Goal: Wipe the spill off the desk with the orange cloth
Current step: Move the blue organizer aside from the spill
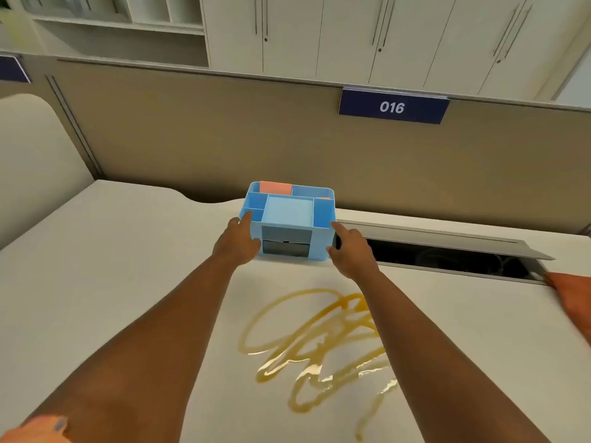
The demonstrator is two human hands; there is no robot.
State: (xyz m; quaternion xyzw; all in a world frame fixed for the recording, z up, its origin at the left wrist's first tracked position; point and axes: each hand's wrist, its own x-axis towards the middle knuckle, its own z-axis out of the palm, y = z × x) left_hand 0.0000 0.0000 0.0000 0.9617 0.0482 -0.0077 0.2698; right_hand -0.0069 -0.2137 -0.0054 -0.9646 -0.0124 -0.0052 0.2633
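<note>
An amber liquid spill (307, 350) loops across the white desk (128, 282) in front of me, partly under my right forearm. The orange cloth (572, 298) lies at the desk's right edge, cut off by the frame. A blue desk organizer (289, 215) stands just beyond the spill. My left hand (238, 243) presses against its left side and my right hand (350, 251) against its right side, fingers spread along the walls. Neither hand touches the cloth.
An open cable tray slot (447, 254) with a raised grey flap runs along the desk's back right. A beige partition (224, 139) with a blue "016" sign (392, 107) stands behind. White cabinets rise beyond it.
</note>
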